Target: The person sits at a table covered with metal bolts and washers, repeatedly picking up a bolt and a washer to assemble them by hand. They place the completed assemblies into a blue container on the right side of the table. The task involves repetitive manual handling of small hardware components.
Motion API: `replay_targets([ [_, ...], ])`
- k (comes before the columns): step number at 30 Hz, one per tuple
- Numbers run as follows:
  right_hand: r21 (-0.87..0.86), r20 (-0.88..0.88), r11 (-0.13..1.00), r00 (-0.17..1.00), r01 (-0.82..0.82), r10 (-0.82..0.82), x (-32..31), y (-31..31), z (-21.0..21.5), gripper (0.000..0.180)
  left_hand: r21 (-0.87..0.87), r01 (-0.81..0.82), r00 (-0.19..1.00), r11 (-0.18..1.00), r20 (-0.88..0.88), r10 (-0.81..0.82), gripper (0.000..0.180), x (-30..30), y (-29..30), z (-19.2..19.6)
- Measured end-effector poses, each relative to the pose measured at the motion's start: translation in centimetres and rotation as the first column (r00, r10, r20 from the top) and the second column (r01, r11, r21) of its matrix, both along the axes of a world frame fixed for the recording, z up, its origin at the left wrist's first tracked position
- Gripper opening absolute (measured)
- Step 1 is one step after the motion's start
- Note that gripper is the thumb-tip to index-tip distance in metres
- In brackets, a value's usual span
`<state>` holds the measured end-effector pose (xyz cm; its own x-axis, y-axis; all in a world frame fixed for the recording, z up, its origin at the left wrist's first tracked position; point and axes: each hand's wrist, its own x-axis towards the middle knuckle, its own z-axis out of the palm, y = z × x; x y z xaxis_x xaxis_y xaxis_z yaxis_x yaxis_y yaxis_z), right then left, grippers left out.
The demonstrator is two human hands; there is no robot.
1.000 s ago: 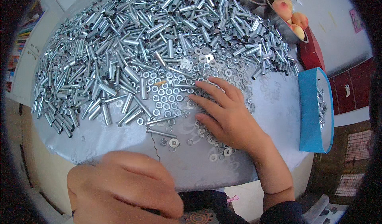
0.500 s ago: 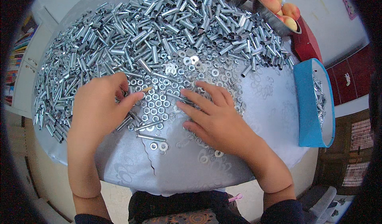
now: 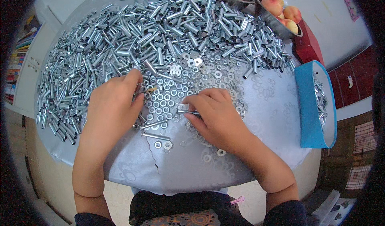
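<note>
My right hand (image 3: pixel 222 117) pinches a short silver metal bolt (image 3: pixel 186 112) between thumb and fingers, just above loose washers. On the left, my left hand (image 3: pixel 114 103) is curled at the edge of a heap of metal tubes (image 3: pixel 156 29). Its index finger and thumb bend inward, and what they hold is hidden. Between the hands lie several hex nuts (image 3: pixel 161 104), with a small yellowish piece (image 3: pixel 151 89) among them. Closer to me a loose bolt (image 3: pixel 156 137) lies by two washers (image 3: pixel 167 145). More flat washers (image 3: pixel 217 74) spread past my right hand.
A blue box (image 3: pixel 305 105) with metal pieces inside stands at the table's right edge. Behind it are a red object (image 3: pixel 308 43), a metal bowl of peaches (image 3: pixel 276 27) and another bowl (image 3: pixel 240 2). The silvery tablecloth (image 3: pixel 200 174) has a dark crooked line.
My right hand has closed from spread fingers around a bolt that lay under them. My left hand has shifted a little to the right, its index finger reaching further forward.
</note>
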<state>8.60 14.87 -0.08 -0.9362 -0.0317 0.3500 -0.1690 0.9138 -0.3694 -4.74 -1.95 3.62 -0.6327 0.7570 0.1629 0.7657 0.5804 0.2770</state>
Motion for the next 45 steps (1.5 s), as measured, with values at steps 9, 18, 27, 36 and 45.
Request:
replay_targets([
  [9,-0.405,-0.038,0.911,0.994,0.081,-0.106,0.7,0.1,1.4,0.019,0.386,0.270,0.955,0.882,0.005,-0.295,0.022,2.0,1.4,-0.7],
  [18,-0.865,-0.126,0.500,0.984,-0.048,-0.123,0.9,-0.4,0.9,0.026,0.521,0.167,0.725,0.837,0.510,-0.462,0.031,4.0,2.0,-0.9],
  [27,-0.499,-0.149,0.861,0.989,-0.093,0.020,1.2,0.5,2.0,0.023,0.636,-0.012,0.572,0.771,0.637,-0.517,0.036,3.8,2.0,-1.6],
  [36,-0.350,-0.060,0.935,0.995,0.059,-0.085,2.0,1.1,3.6,0.028,0.593,-0.027,0.666,0.805,0.611,-0.428,0.032,3.5,2.0,-1.1],
  [45,-0.027,0.122,1.000,0.992,-0.011,0.014,2.3,3.3,2.1,0.025,0.678,-0.284,0.508,0.678,0.706,-0.493,0.028,2.1,2.4,-1.4],
])
